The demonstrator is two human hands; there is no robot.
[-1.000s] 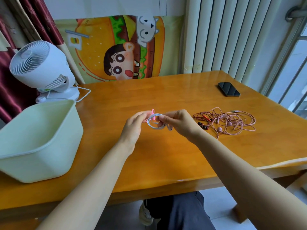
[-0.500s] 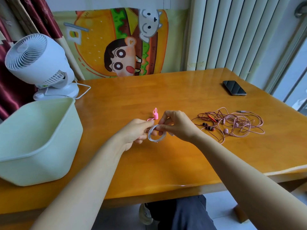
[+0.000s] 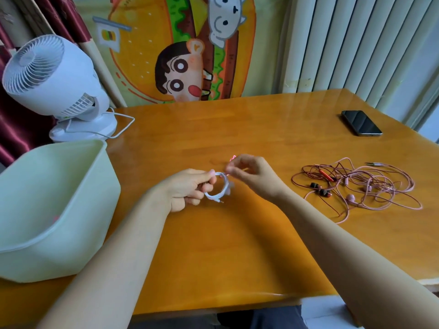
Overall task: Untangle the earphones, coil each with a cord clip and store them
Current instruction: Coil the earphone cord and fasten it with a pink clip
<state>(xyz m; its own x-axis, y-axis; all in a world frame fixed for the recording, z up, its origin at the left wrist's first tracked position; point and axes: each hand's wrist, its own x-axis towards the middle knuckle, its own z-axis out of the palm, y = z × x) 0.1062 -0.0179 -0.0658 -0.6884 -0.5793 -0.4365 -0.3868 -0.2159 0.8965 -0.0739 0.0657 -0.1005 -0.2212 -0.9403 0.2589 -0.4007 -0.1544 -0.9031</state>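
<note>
Mid-frame, the left hand [image 3: 187,189] grips the white coil [image 3: 220,189] so its loops stay together while the right hand [image 3: 248,173] pinches the pink cord clip [image 3: 232,158] (mostly hidden) just above it.

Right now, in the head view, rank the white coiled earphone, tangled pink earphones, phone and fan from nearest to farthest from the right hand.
From the right hand, which pinches the pink cord clip:
1. white coiled earphone, just left, in the left hand.
2. tangled pink earphones, to the right.
3. phone, far right.
4. fan, far left corner.
</note>
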